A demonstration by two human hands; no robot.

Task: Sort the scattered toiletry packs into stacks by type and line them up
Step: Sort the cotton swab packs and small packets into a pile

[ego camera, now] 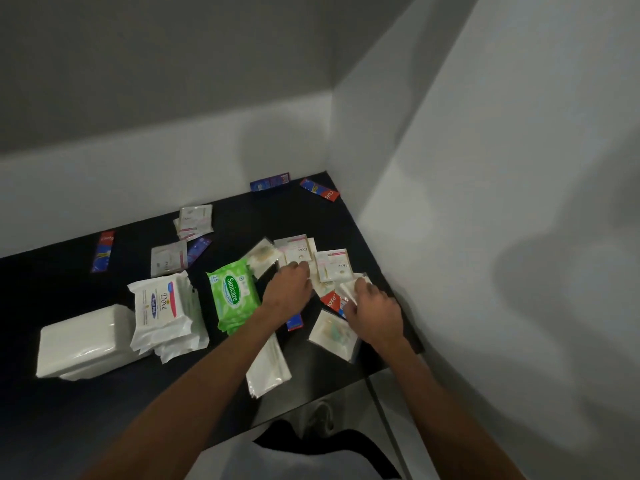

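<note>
Right grip unclear among sachets

Green Sanicare pack; white Dove packs; red-blue sachet; black table; grey walls

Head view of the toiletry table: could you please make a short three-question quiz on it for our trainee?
1. True or false: the green Sanicare pack lies between the Dove wipes stack and the left hand.
2. What lies at the far corner of the table? A. toothpaste sachets B. a bottle C. a towel
3. Which hand grips the white sachet nearest the right wall?
Key: 1 true; 2 A; 3 the right hand.
</note>
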